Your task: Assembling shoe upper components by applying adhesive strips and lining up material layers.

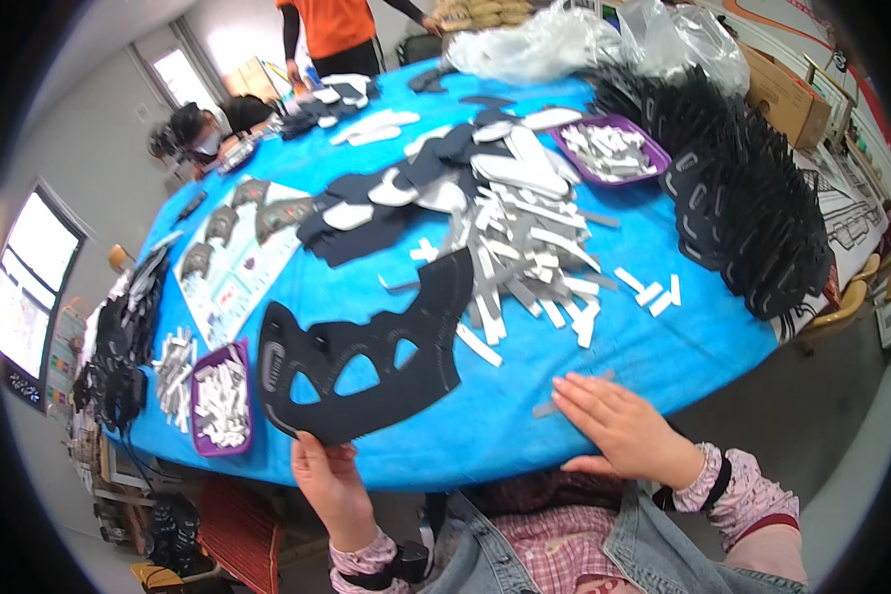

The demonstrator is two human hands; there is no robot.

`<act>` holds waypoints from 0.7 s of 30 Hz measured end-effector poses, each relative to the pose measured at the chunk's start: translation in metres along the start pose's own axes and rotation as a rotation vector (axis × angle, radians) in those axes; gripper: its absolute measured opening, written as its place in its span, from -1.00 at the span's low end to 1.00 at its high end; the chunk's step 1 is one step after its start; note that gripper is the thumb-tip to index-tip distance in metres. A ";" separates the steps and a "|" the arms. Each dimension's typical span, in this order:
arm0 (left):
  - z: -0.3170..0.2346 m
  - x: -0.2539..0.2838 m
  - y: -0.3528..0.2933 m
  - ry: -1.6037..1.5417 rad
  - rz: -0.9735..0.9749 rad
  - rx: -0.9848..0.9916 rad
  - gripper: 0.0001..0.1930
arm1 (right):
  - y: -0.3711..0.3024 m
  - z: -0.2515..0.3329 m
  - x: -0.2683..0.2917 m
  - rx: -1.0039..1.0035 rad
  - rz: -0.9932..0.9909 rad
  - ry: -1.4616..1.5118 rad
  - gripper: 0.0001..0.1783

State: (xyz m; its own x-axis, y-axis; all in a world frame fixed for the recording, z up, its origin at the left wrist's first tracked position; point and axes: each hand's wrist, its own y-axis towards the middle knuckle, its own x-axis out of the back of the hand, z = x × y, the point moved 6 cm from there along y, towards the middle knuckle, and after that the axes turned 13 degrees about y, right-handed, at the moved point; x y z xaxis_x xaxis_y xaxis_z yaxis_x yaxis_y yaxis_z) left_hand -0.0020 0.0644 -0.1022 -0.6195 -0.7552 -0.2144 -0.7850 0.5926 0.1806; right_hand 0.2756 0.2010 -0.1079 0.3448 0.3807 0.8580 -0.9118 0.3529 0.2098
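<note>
My left hand is closed, thumb and fingers pinching the lower edge of a black fabric panel. This curved panel has three rounded cutouts and a slotted end at its left; it is held up over the table's near side. My right hand lies palm down at the table's near edge with its fingers stretched out. A thin grey strip sits beneath those fingertips, partly hidden by them. Beyond the panel spreads a loose pile of grey and white strips.
A blue cloth covers the table. Purple baskets of short strips stand at left and far right. Stacked black panels line the right side. A printed sheet lies left. Two other people are at the far side.
</note>
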 end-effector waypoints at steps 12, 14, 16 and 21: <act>0.003 -0.017 -0.008 -0.043 0.026 0.068 -0.80 | 0.008 0.013 -0.019 0.075 -0.067 -0.015 -0.10; 0.004 -0.021 -0.007 -0.064 0.041 0.076 -0.80 | 0.011 0.012 -0.017 0.060 -0.064 0.020 -0.13; 0.005 -0.026 -0.008 -0.088 0.054 0.094 -0.80 | 0.014 0.013 -0.013 0.039 -0.055 0.054 -0.16; 0.002 -0.030 -0.014 -0.108 0.091 0.052 -0.80 | 0.015 0.036 0.048 0.171 -0.279 0.391 -0.44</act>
State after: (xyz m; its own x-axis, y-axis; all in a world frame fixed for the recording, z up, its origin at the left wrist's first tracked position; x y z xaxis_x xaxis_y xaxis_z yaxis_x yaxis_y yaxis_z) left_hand 0.0271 0.0793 -0.1001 -0.6830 -0.6649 -0.3025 -0.7234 0.6729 0.1543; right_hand 0.2704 0.1939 -0.0463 0.6085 0.5946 0.5256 -0.7851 0.3541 0.5082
